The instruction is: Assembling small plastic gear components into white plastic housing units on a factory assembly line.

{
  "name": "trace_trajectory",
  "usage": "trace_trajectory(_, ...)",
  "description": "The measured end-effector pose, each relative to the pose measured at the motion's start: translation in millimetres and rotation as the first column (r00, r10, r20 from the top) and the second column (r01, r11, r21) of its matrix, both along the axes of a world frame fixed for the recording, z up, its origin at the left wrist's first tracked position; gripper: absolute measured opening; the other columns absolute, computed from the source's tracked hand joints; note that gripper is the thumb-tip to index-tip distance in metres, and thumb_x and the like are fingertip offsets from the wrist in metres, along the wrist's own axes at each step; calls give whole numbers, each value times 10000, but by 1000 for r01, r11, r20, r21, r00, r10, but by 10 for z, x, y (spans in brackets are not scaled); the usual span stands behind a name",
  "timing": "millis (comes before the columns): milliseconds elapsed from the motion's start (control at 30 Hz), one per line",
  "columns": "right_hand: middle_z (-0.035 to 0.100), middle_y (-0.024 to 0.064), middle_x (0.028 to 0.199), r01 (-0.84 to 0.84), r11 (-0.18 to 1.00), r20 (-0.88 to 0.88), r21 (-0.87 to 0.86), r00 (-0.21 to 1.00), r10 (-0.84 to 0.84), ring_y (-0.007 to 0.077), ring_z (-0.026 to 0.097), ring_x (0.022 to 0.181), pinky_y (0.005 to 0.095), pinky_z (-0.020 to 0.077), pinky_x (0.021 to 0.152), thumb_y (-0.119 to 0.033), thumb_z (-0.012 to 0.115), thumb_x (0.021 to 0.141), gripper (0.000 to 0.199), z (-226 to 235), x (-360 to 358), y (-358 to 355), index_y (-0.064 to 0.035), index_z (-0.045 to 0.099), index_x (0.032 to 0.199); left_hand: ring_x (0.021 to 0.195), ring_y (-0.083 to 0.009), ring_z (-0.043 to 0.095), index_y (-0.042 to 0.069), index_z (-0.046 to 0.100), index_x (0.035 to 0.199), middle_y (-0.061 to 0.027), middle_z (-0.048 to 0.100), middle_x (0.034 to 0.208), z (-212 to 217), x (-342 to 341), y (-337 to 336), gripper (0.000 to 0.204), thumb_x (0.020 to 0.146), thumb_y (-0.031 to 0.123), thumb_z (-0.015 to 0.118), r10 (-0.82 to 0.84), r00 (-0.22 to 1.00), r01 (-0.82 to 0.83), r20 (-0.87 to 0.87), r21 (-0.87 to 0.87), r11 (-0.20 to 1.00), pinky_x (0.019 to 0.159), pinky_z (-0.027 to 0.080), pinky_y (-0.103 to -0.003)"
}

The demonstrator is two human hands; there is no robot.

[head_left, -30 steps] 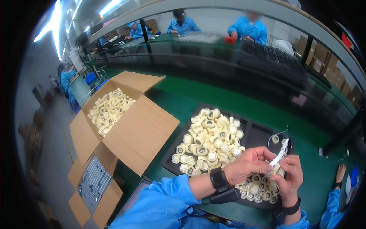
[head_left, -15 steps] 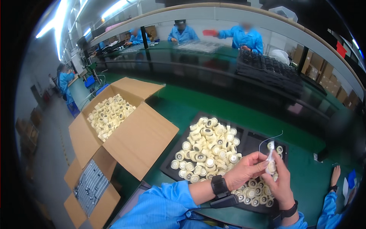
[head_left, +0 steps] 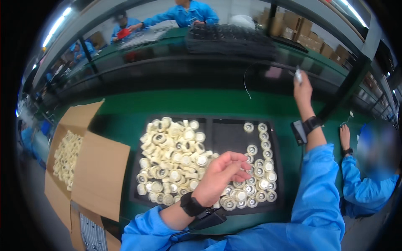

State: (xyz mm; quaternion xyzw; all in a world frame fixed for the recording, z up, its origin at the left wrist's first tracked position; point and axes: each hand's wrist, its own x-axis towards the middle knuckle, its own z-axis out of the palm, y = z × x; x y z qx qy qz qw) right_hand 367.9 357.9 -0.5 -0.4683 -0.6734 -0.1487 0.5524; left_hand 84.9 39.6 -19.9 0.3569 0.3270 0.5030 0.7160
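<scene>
My left hand [head_left: 228,170], fingers curled in toward the thumb, hovers over the right part of a black divided tray [head_left: 224,140]. Whatever its fingertips hold, if anything, is hidden. Below and beside it lie cream toothed gears with metal centres [head_left: 259,172], set roughly in rows. A heap of the same gears [head_left: 173,154] fills the tray's left part. Far out and raised, my right hand [head_left: 302,88] is closed around a slim white and silver piece [head_left: 298,76], too small to identify. A thin curved strand [head_left: 245,81] hangs to the left of that hand.
At left stands an open cardboard box [head_left: 100,171] full of gears, with a second box of grey parts [head_left: 92,232] below it. A dark post [head_left: 349,88] rises beyond my right hand. A co-worker's arm [head_left: 356,163] rests on the green table at right.
My hands have parted: the right has swung far forward and up with the white piece, while the left stays low over the gears. The view has turned to the right.
</scene>
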Motion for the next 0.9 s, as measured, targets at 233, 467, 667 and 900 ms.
trace_trajectory(233,549,130,1277,244,742,461,-625,882,98,402,507,1151,469,457,911,-238,680,819,445,-891,151,-255,-94,557,1222,883,-163,648,18,562,1110,-91,633,990,-23,-15,-32,194,978,132,477,-65,994,62,-87,-32,998,763,505,-253)
trace_trajectory(467,648,152,991,-302,753,85,-584,900,427,308,622,939,385,494,778,-305,681,810,351,29,-531,-1081,-45,634,1041,880,-152,644,14,560,1111,-89,640,981,-19,10,-34,201,980,141,475,-46,994,52,-103,51,997,761,511,-250)
trace_trajectory(667,622,163,815,-119,841,558,-529,698,449,336,609,817,425,505,682,-198,739,723,264,-173,-1213,-1755,-21,599,859,806,-88,611,40,560,1086,-29,629,912,-148,61,-17,179,975,164,493,-67,992,76,-103,91,993,713,497,-217)
trace_trajectory(900,596,146,843,-136,845,521,-517,733,437,329,593,804,422,493,688,-137,704,718,249,-267,-1289,-1842,-35,557,891,765,-90,625,53,568,1037,-19,631,876,-164,84,0,146,964,141,478,-66,992,78,-107,108,991,672,491,-207)
